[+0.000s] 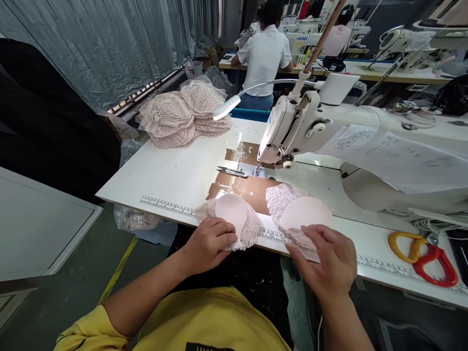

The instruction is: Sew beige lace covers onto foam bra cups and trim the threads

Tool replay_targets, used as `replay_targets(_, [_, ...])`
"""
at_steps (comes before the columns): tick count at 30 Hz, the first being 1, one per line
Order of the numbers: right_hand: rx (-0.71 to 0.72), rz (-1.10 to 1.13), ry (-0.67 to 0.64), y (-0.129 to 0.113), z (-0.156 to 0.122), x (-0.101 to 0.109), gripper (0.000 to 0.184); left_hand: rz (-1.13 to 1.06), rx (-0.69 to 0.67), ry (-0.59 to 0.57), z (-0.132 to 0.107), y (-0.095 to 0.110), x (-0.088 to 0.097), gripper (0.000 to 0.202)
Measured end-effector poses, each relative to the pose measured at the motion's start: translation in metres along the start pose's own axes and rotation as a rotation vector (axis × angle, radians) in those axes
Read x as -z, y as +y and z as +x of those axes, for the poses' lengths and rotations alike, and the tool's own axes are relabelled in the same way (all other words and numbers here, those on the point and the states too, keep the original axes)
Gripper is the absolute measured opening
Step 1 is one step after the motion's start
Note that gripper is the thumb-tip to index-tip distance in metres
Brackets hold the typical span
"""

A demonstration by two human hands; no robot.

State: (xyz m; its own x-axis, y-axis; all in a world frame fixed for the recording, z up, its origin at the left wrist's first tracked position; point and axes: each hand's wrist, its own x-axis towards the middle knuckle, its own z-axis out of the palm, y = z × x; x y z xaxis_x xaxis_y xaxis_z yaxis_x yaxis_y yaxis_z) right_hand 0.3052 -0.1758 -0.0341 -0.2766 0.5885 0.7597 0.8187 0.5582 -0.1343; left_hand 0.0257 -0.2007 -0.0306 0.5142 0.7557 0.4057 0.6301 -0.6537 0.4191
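Note:
Two pale pink padded cups edged with lace lie at the near edge of the white sewing table (171, 170). My left hand (208, 241) is curled over the lower side of the left cup (232, 214), gripping its lace edge. My right hand (329, 261) rests on the right cup (302, 212), fingers bent and pinching its lace at the table edge. Both cups sit just in front of the white sewing machine (329, 126), whose needle area is behind them.
Thread snips (232, 171) lie left of the needle. A stack of lace cups (183, 117) sits at the far left of the table. Yellow and red scissor handles (426, 251) lie at the right. A person in a white shirt (265, 53) works at another table behind.

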Motion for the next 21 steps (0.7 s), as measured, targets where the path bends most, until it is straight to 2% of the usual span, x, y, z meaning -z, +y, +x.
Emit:
replay_targets(1, [0.061,0.057,-0.015,-0.009,0.002,0.000,0.057,-0.007,-0.009,0.000,0.001,0.002,-0.002,0.020])
replay_targets(3, [0.180,0.184,-0.128,-0.029,0.006,-0.007,0.070,-0.029,-0.038,-0.002,0.003,0.005,-0.006,0.021])
replay_targets(5, [0.257,0.257,-0.282,-0.046,0.008,-0.019,0.069,-0.061,-0.078,-0.002,0.005,0.008,-0.009,0.022])
replay_targets(7, [0.271,0.291,-0.374,-0.056,0.007,-0.034,0.059,-0.111,-0.115,0.007,0.006,0.009,-0.008,0.023])
replay_targets(11, [0.176,0.377,-0.351,-0.057,0.003,-0.047,0.049,-0.198,-0.108,0.107,-0.002,0.002,0.006,0.032])
replay_targets(13, [0.018,0.528,-0.352,-0.055,0.002,-0.042,0.042,-0.219,-0.030,0.191,-0.008,-0.004,0.015,0.045])
replay_targets(16, [-0.454,0.854,-0.334,-0.058,0.006,-0.033,0.027,-0.366,0.172,0.291,-0.015,-0.011,0.022,0.067])
replay_targets(19, [-0.950,1.172,-0.197,-0.068,0.013,-0.028,0.027,-0.753,0.321,0.280,-0.015,-0.010,0.016,0.087])
replay_targets(21, [-1.189,1.317,-0.116,-0.075,0.017,-0.028,0.037,-1.045,0.364,0.221,-0.011,-0.004,0.007,0.099])
